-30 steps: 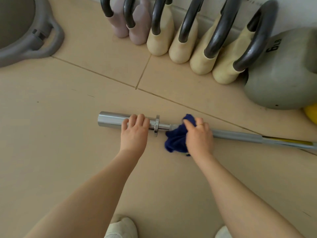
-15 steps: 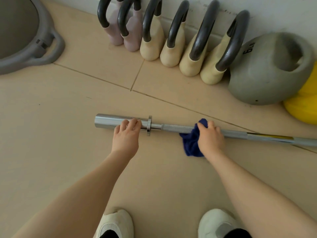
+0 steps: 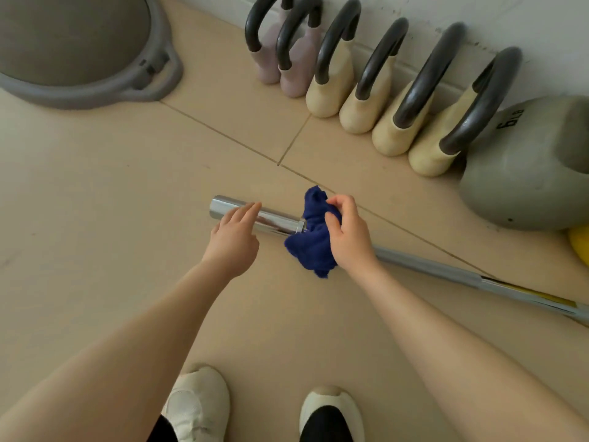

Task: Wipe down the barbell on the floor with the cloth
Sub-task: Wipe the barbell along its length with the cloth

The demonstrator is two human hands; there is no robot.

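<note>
A steel barbell (image 3: 424,264) lies on the beige tiled floor, running from its chrome sleeve at centre down to the right edge. My right hand (image 3: 349,237) grips a bunched dark blue cloth (image 3: 310,244) that sits over the bar at the collar, where sleeve meets shaft. My left hand (image 3: 234,237) hovers over the chrome sleeve with fingers straight and loose, just above or lightly touching it. The collar and the bar under the cloth are hidden.
A row of kettlebells (image 3: 376,81) with dark handles stands along the back wall. A big grey kettlebell (image 3: 529,167) and a yellow object (image 3: 580,244) sit at right. A grey balance trainer (image 3: 73,49) fills the top left. My two shoes (image 3: 197,406) are at the bottom.
My right hand has slid the cloth leftward along the shaft to the collar. My left hand has let go of the sleeve and lifted, fingers now straight.
</note>
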